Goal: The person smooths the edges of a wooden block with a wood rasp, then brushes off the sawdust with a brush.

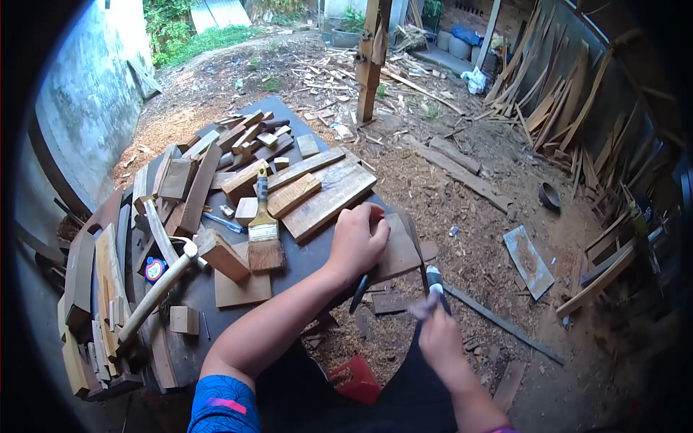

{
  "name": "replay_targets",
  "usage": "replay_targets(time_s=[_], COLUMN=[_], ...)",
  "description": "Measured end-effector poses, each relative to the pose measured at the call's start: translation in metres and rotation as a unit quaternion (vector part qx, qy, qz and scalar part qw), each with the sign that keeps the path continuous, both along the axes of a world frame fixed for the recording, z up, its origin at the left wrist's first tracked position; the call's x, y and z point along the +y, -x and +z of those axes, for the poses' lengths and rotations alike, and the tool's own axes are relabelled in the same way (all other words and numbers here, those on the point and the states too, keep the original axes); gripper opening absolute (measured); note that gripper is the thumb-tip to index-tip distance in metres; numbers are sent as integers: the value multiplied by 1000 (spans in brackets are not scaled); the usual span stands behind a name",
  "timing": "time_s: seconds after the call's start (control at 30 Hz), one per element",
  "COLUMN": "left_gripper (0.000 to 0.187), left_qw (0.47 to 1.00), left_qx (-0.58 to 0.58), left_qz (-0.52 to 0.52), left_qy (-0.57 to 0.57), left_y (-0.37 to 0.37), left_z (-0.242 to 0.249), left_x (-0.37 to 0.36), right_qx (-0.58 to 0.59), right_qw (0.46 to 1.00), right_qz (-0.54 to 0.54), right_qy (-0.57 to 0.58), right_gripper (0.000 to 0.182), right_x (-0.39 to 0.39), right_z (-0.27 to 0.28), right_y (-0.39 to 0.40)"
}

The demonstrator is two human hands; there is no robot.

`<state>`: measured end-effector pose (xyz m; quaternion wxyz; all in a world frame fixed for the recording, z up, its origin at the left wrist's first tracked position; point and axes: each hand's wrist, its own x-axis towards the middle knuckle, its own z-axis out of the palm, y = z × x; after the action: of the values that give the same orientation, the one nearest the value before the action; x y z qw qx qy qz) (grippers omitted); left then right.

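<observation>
My left hand (pixel 357 242) is curled at the right edge of the table, gripping a flat wooden board (pixel 398 254) that sticks out past the edge. Below its wrist a dark slim stick (pixel 359 294) points down; what it belongs to is hidden. My right hand (pixel 440 339) is lower right, closed on a greyish cloth (pixel 424 307), which is blurred. Just above it stands a white-topped dark object (pixel 434 280), partly covered. Left of my left hand lie a wide paintbrush (pixel 264 231) and a thick board (pixel 332 195).
Wood blocks and strips crowd the dark table (pixel 289 112). A hammer (pixel 159 296), a tape measure (pixel 154 269) and a blue pen (pixel 224 222) lie among them. A red plastic object (pixel 357 379) is below my arms. A wooden post (pixel 372 65) rises beyond. Scraps and planks (pixel 462 173) litter the ground.
</observation>
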<state>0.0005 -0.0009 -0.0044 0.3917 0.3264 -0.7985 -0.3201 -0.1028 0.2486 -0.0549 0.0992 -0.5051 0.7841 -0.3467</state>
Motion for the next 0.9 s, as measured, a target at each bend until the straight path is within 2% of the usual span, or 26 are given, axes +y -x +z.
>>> replay_targets(time_s=[0.03,0.1,0.17,0.27,0.37,0.4,0.5,0.57,0.6,0.7,0.83,0.9], left_gripper=[26,26,27,27,27,28,29,29,29,26,24,25], left_qw=[1000,999,1000,1000,1000,1000,1000,999,1000,1000,1000,999], left_qx=[-9,-10,-14,-8,7,13,16,15,16,21,-1,-34], left_qz=[2,29,24,13,5,0,19,24,18,-4,2,23], left_qy=[-16,23,5,-1,3,-10,-8,19,3,-8,2,5], left_y=[1,6,6,2,-2,0,6,8,7,-2,-1,4], left_z=[1,1,0,-1,-5,-6,-3,-6,-6,-3,-5,1], left_x=[1,-3,3,4,-1,-2,-1,0,0,2,0,3], right_qx=[5,13,14,13,23,32,33,55,60,63,3,35], right_qw=[1000,1000,1000,995,997,999,999,998,996,996,1000,999], right_qz=[-15,0,-13,-19,-32,-24,-8,-26,-32,-46,-14,14], right_qy=[10,-27,0,-95,-64,-15,-43,1,-58,-41,-2,13], right_gripper=[47,46,45,45,40,38,44,36,29,26,40,44], right_x=[19,23,-13,-50,-15,5,32,-6,-33,-60,17,20], right_z=[-11,-5,-1,27,1,-4,-8,2,16,24,-17,-16], right_y=[-4,-6,-5,13,3,-4,-5,-1,1,8,0,2])
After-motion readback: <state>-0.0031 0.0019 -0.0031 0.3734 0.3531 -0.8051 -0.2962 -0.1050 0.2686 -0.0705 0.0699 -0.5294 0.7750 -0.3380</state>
